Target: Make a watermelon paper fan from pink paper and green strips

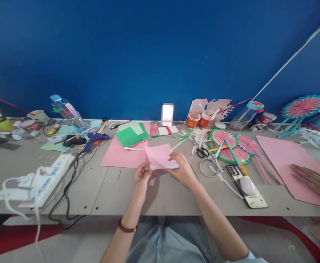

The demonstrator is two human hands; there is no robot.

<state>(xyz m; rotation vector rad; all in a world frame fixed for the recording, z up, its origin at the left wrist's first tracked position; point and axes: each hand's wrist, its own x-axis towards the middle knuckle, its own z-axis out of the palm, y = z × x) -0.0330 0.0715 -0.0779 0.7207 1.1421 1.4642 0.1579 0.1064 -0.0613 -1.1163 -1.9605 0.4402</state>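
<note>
A small pink sheet of paper (159, 155) with a pale strip along its near edge is held up slightly over the table. My left hand (142, 177) pinches its near left corner. At the right side, my right hand (184, 170) grips it, thumb at the near edge and fingers bent over the top. Just behind it lie a green sheet (131, 137) and a larger pink sheet (113, 157). A narrow white strip (134, 148) rests by the green sheet.
Scissors (203, 152), paper fans (224, 140) and a phone (254, 199) with a white case on top lie right. A co-worker's hand (313, 182) rests on pink paper (283, 149). Left are a glue gun (95, 138), power strip (55, 175) and cables. Paper cups (193, 119) stand behind.
</note>
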